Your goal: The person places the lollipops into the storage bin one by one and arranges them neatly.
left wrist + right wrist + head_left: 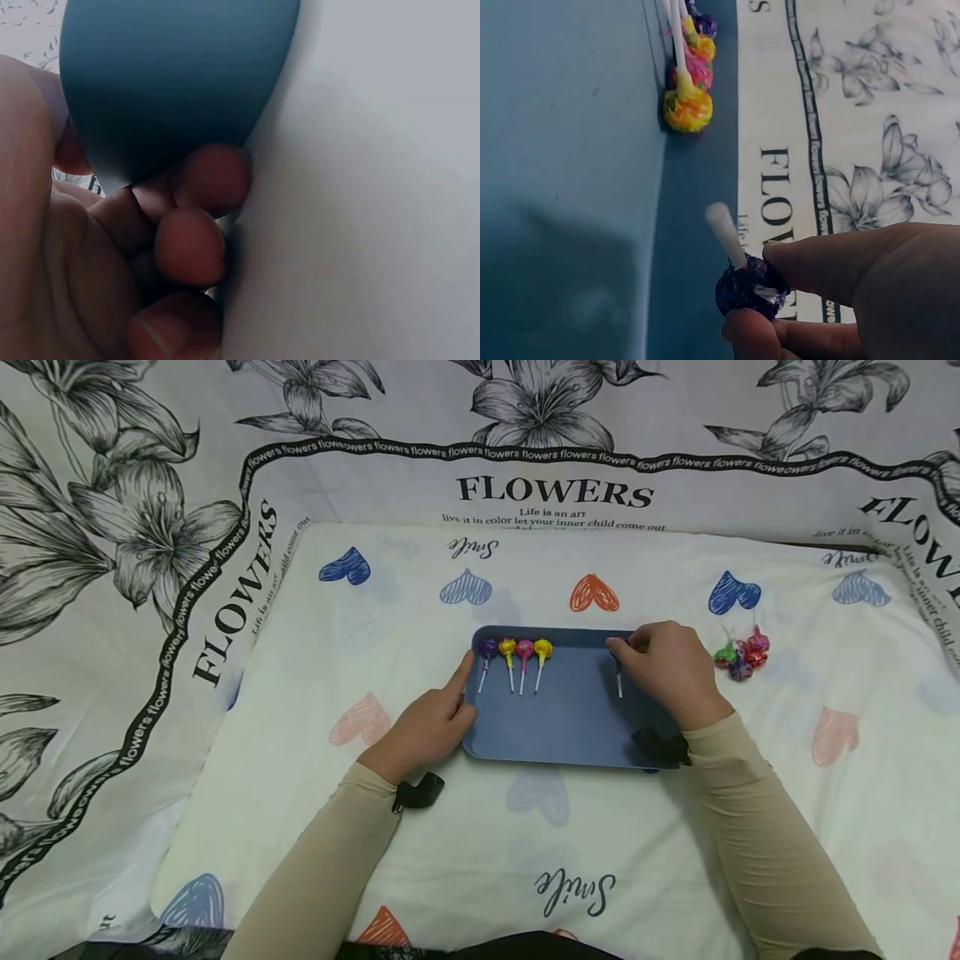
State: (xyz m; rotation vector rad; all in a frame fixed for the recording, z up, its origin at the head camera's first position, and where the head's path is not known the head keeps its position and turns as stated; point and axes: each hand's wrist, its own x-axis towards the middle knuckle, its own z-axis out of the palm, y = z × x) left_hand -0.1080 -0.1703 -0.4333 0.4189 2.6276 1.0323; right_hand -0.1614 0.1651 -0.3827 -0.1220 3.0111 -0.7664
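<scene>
A blue-grey tray (547, 727) lies on the cloth. My left hand (427, 727) holds its left side; the index finger lies straight along the edge. In the left wrist view, curled fingers (191, 247) touch the outside of the tray's corner (180, 82). My right hand (671, 668), over the tray's right part, pinches a dark purple lollipop (748, 289) by its wrapped head between thumb and fingers, with its white stick pointing toward the body. A row at the tray's upper left has a purple lollipop (488, 649), a yellow one (507, 647), a pink one (524, 650) and another yellow one (543, 649).
Right of the tray, a small pile of wrapped lollipops (742, 654) in green, red, pink and purple lies on the heart-printed cloth (570, 843). A flower-printed cloth (360, 485) extends beyond it. Dark wrist straps hang by both wrists.
</scene>
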